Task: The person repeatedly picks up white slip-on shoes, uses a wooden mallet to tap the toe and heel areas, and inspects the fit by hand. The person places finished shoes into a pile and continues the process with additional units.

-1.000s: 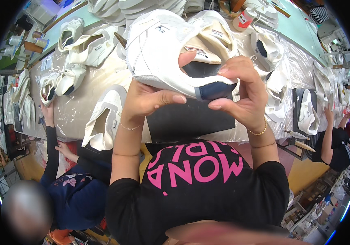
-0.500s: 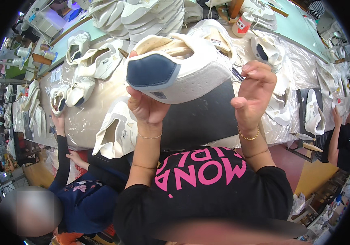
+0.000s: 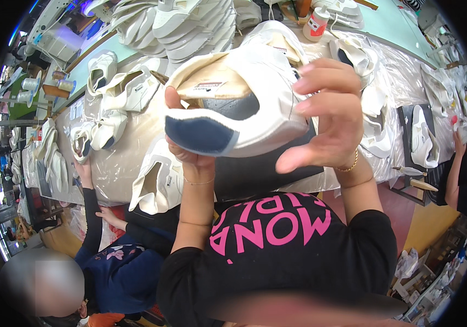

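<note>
A white shoe upper is held up above the table, its heel with a navy patch turned to the left. My left hand grips it at that heel end, thumb at the collar's rim and fingers underneath. The opening faces up, showing a cream lining and a grey-blue inside. My right hand is beside the upper's right end, fingers curved and apart, the thumb stretched out below; I cannot tell whether the fingertips touch it. Beneath lies a black mat. Another white upper rests left of the mat.
Stacked uppers stand at the far side, near a bottle with a red label. More uppers lie at left. A co-worker's hand touches one there; another person's hand is at far right. Thread spools stand at upper left.
The upper has rolled, so its opening and lining now show more fully. My right hand has come closer to the upper's right end, with its fingers turned toward it.
</note>
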`<state>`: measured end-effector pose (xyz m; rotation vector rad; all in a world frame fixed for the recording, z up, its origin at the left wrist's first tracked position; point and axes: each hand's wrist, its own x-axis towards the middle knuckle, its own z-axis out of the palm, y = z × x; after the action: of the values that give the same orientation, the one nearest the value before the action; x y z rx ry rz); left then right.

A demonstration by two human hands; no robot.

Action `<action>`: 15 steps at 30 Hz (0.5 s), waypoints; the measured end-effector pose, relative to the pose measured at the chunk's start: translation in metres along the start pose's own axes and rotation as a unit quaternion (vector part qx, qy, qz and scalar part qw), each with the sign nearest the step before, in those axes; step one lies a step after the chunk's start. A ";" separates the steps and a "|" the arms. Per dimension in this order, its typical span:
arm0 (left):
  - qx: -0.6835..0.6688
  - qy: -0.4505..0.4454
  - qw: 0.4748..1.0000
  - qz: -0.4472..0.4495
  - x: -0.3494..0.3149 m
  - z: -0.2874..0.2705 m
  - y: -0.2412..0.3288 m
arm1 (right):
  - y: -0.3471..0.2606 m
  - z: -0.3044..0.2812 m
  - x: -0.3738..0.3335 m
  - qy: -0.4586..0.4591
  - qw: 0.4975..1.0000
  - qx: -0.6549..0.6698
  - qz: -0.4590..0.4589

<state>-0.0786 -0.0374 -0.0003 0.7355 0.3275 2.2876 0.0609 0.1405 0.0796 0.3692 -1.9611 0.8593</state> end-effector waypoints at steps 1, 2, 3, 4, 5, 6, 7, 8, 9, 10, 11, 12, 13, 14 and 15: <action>-0.057 -0.028 0.998 -0.005 0.000 0.001 0.000 | 0.000 -0.002 0.006 -0.030 0.999 0.015 -0.019; -0.114 -0.055 0.992 -0.010 0.000 0.001 -0.001 | 0.001 -0.002 0.011 -0.064 0.997 0.020 -0.040; -0.183 -0.082 0.979 -0.032 0.000 0.001 -0.001 | 0.001 -0.002 0.016 -0.098 0.993 0.026 -0.060; -0.179 -0.072 0.981 -0.029 -0.002 0.001 -0.001 | -0.002 -0.002 0.018 -0.112 0.991 0.041 -0.055; -0.188 -0.062 0.979 -0.044 -0.004 0.000 0.000 | -0.003 -0.001 0.019 -0.120 0.990 0.042 -0.058; -0.197 -0.052 0.977 -0.058 -0.006 -0.002 0.001 | -0.003 -0.002 0.021 -0.130 0.989 0.040 -0.062; -0.223 -0.062 0.971 -0.059 -0.008 -0.004 0.002 | -0.004 -0.002 0.021 -0.136 0.987 0.036 -0.073; -0.226 -0.072 0.970 -0.050 -0.009 -0.006 0.002 | -0.005 -0.002 0.021 -0.153 0.985 0.039 -0.069; -0.199 -0.063 0.976 -0.059 -0.012 -0.008 0.002 | -0.005 -0.003 0.021 -0.166 0.983 0.041 -0.070; -0.183 -0.093 0.978 -0.050 -0.010 -0.011 0.001 | -0.005 -0.003 0.020 -0.179 0.980 0.042 -0.072; -0.157 -0.114 0.980 -0.047 -0.011 -0.011 0.002 | -0.004 -0.004 0.018 -0.180 0.980 0.048 -0.063; -0.134 -0.098 0.985 -0.036 -0.010 -0.010 0.003 | -0.004 -0.005 0.017 -0.181 0.980 0.053 -0.055; -0.103 -0.074 0.991 -0.031 -0.011 -0.007 0.005 | -0.003 -0.004 0.015 -0.196 0.978 0.057 -0.044; -0.079 -0.061 0.995 -0.032 -0.013 -0.001 0.009 | -0.002 -0.006 0.014 -0.186 0.980 0.060 -0.035; -0.009 -0.010 1.000 -0.022 -0.015 0.006 0.014 | -0.002 -0.006 0.013 -0.190 0.980 0.063 -0.024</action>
<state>-0.0738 -0.0571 0.0045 0.7339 0.3113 2.2373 0.0592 0.1450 0.0933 0.6945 -2.2394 0.9373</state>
